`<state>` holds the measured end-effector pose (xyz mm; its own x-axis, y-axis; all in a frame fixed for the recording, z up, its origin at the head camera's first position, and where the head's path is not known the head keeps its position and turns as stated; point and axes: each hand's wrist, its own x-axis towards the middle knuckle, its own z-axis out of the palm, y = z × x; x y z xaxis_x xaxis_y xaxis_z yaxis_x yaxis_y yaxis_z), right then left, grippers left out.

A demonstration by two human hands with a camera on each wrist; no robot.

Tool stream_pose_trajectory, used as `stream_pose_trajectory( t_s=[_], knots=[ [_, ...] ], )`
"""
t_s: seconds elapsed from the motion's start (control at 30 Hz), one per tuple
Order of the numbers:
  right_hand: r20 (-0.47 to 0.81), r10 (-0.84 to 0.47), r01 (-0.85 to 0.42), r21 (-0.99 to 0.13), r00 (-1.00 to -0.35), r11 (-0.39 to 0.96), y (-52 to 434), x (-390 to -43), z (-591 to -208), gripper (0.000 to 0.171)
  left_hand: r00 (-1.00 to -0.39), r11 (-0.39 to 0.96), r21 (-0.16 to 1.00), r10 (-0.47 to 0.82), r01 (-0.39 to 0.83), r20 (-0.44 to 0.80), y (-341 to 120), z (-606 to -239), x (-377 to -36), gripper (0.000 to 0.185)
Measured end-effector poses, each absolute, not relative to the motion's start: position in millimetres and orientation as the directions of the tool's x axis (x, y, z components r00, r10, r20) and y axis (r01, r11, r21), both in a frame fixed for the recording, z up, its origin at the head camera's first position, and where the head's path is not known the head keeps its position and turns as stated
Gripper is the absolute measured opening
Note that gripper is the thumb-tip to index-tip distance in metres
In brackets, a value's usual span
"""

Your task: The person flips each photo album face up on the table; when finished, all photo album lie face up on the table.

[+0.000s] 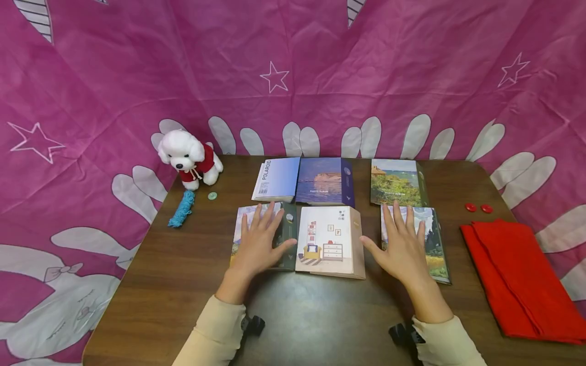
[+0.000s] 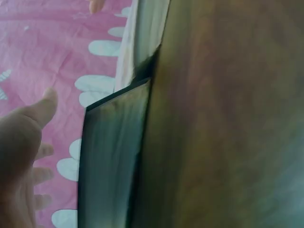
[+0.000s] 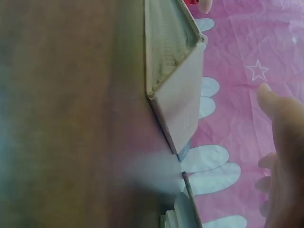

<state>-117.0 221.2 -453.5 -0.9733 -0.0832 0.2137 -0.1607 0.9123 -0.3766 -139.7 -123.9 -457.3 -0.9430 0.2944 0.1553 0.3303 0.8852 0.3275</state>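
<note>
left hand (image 1: 258, 244) hides most of left album (image 1: 287, 239) cover | right hand (image 1: 403, 249) hides right album (image 1: 435, 244) art | both wrist views blurred | red cloth (image 1: 517, 279) cut off by right edge

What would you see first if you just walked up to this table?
First the two hands: the left hand spread over an album at the front left, the right hand over another at the front right, with a cream album showing a little room between them. Then the white toy dog at the table's back left corner, and the red cloth on the right.
</note>
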Motion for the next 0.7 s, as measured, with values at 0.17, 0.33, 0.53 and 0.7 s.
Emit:
stream_pose_trajectory(
  t_s=[0.17,0.33,0.53,0.7],
  knots=[
    [0.232,-0.083,-0.194,-0.506,-0.969,0.84,223,-131,-452,0.094,-0.944,0.861,0.392,0.267,0.323,0.192,-132,-451,-149,0.07],
    [0.216,-0.057,-0.184,-0.631,-0.975,0.754,220,-148,-449,0.085,-0.949,0.843,0.439,0.248,0.31,0.196,-144,-448,-162,0.067],
    [0.199,-0.008,-0.156,-0.742,-0.98,0.653,210,-168,-446,0.073,-0.95,0.798,0.517,0.228,0.309,0.215,-159,-445,-180,0.066],
    [0.169,0.089,-0.096,-0.837,-0.982,0.538,197,-186,-439,0.069,-0.957,0.75,0.595,0.218,0.289,0.189,-166,-446,-194,0.065]
  ],
)
